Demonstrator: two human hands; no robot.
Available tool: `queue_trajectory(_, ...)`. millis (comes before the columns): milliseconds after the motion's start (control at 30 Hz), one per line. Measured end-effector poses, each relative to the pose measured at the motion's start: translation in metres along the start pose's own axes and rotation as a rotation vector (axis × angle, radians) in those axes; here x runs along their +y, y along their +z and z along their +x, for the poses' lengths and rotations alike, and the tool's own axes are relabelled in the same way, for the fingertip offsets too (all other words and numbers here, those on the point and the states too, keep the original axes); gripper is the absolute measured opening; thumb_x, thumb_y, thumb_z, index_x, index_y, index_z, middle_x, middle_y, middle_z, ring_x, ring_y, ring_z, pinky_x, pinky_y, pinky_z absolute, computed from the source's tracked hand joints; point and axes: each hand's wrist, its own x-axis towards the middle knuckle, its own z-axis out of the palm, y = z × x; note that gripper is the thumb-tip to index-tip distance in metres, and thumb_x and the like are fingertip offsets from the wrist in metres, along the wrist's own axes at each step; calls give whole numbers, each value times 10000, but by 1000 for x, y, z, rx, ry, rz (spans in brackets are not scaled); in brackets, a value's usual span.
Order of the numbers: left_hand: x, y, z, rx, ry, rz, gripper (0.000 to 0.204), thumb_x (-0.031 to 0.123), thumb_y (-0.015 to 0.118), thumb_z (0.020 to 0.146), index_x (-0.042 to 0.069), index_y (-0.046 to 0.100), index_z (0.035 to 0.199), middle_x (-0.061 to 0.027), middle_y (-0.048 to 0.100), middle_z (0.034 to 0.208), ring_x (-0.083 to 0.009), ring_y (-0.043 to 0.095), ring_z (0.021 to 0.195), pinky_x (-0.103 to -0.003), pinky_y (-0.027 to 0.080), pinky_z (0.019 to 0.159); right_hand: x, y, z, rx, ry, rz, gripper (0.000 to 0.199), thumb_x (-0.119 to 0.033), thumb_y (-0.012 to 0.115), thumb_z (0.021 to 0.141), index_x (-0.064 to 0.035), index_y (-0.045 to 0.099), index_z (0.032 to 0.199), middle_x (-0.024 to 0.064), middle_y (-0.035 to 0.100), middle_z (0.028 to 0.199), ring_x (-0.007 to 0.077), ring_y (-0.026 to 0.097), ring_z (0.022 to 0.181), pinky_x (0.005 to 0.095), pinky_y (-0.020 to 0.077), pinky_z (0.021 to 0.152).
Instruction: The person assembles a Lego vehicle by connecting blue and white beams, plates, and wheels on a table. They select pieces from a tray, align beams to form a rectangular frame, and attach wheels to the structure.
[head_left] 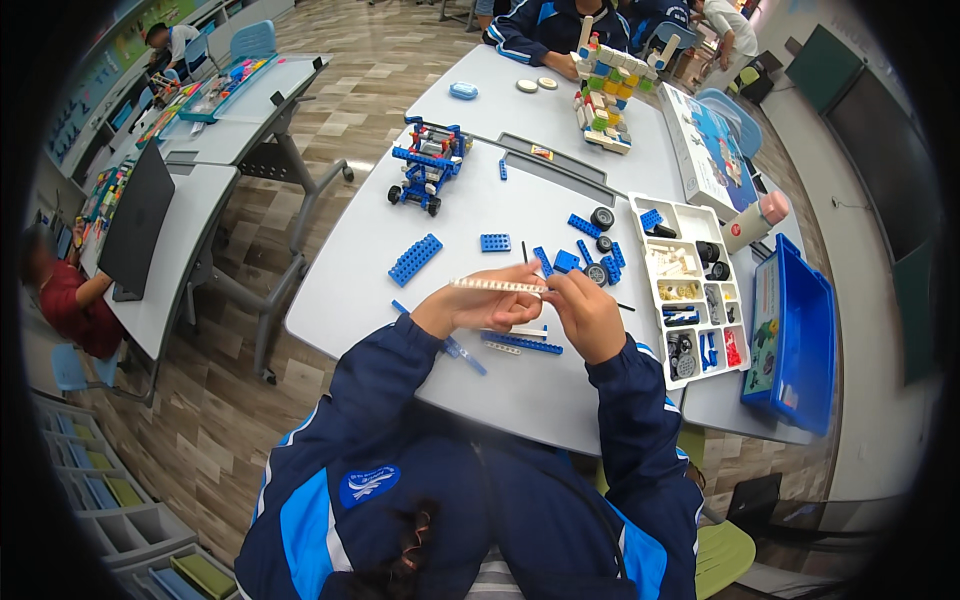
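Observation:
A long white toy building beam with a row of holes is held level above the table. My left hand supports it from below, its fingers curled against it. My right hand pinches the beam's right end; whether a small part is also between those fingers is hidden. Just below my hands lie a blue studded beam and a short white beam. Beyond them are a wide blue brick, a smaller blue plate, and several blue pieces with black wheels.
A blue wheeled model stands at the table's far left. On the right are a white sorting tray of parts, a blue bin and a bottle. Across the table, a person's hand rests near a colourful block model.

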Motion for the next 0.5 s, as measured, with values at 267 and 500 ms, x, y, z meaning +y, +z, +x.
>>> queue_trajectory(267, -9, 49, -19, 153, 76, 417, 388, 375, 469, 1123, 87, 548, 876, 28, 505, 616, -19, 370, 419, -209, 285, 392, -14, -7, -11, -24, 20, 45, 118, -49, 703, 906, -43, 646, 1010, 113, 621, 838, 328, 659, 716, 407, 521, 599)
queue_trajectory(500, -45, 52, -20, 377, 194, 466, 321, 324, 519, 1104, 62, 562, 924, 3, 576, 686, -76, 477, 438, -222, 377, 423, -30, -2, -30, 304, 204, 57, 54, -49, 628, 1005, 1, 650, 1001, 121, 604, 787, 248, 598, 637, 330, 461, 578)
